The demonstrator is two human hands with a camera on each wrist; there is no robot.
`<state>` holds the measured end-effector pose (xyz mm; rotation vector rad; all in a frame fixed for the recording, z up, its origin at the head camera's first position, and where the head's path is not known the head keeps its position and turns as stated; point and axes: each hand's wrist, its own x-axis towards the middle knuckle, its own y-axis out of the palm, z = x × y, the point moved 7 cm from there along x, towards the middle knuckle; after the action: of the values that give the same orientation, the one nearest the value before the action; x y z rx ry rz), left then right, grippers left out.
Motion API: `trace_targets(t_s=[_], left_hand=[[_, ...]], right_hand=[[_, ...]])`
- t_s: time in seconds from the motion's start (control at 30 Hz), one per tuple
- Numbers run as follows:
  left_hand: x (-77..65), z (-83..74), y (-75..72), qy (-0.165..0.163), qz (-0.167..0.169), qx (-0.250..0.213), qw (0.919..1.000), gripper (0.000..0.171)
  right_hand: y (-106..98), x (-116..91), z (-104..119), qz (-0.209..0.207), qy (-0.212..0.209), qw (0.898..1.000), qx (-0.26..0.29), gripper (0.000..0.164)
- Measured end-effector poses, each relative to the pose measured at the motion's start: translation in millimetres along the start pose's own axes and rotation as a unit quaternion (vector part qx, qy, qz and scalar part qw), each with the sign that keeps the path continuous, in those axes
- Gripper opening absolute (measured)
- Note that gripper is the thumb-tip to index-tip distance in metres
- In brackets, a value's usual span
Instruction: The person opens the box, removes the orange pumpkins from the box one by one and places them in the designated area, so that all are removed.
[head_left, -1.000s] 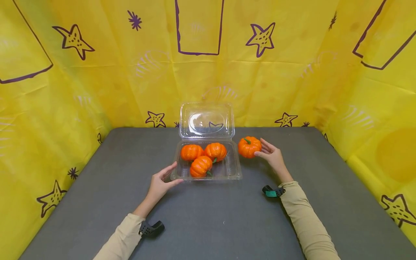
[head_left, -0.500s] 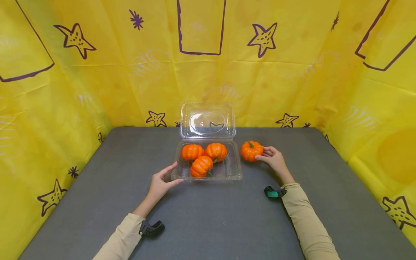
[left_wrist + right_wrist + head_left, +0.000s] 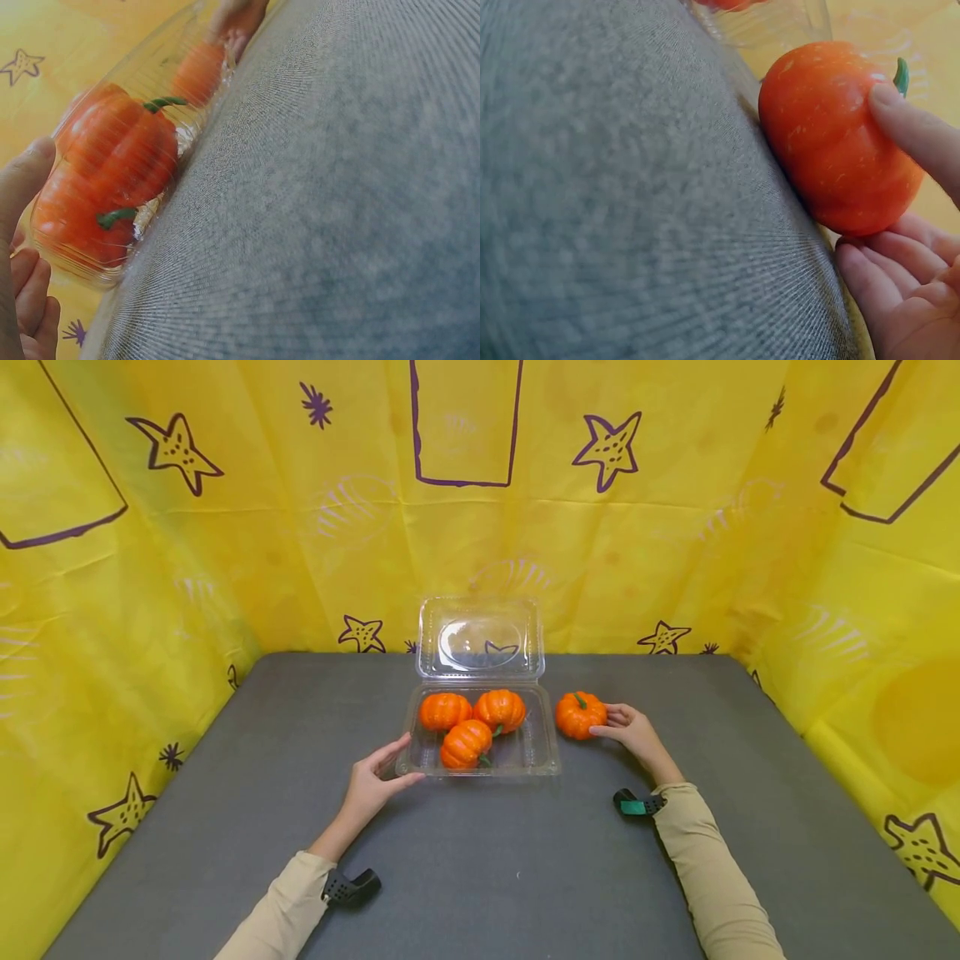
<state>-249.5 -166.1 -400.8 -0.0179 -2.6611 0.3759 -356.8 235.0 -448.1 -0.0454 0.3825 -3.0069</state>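
A person's right hand holds a glossy orange, ribbed pumpkin with a short green stem at the surface of a dark grey, cloth-textured table, just beside the right wall of a clear plastic hinged container. The thumb lies on the pumpkin near its stem and the other fingers bend in against the opposite side, as the right-wrist view shows; the stem points up in the head view.

The left hand sits at the container's near left corner, its thumb and fingers spread wide, the thumb along the front edge and a fingertip at the left side.

Inside the container are three more orange pumpkins: the back left one, the back right one and the front one, whose green stem points toward the right. The container's transparent lid stands raised at the far side.

Both arms wear beige sleeves, with a black wrist mount at the left and another, marked with green, at the right. Behind the table hangs yellow fabric printed with dark purple starfish.
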Motion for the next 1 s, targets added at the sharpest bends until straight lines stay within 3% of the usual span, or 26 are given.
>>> trace_targets(t_s=[0.23, 0.4, 0.53, 0.67, 1.0], left_hand=[[0.9, -1.5, 0.3, 0.014, -0.006, -0.008, 0.9999, 0.056], [-1.6, 0.1, -2.0, 0.008, -0.007, -0.001, 0.9999, 0.056], [-0.2, -1.2, 0.3, 0.011, -0.006, 0.000, 0.9999, 0.056], [0.9, -2.5, 1.6, 0.017, -0.007, -0.001, 0.9998, 0.055], [-0.5, -3.5, -0.1, 0.018, -0.001, 0.003, 0.9998, 0.052]], right_hand=[[-0.8, 0.3, 7.5, 0.024, -0.014, 1.000, 0.010, 0.073], [-1.6, -2.7, 22.6, 0.015, -0.066, 0.996, 0.051, 0.088], [-2.4, -15.1, 59.2, -0.017, -0.137, 0.990, 0.037, 0.086], [6.1, -27.4, 93.5, -0.024, -0.207, 0.978, 0.023, 0.081], [43.0, -24.2, 137.5, 0.031, -0.285, 0.957, -0.040, 0.080]])
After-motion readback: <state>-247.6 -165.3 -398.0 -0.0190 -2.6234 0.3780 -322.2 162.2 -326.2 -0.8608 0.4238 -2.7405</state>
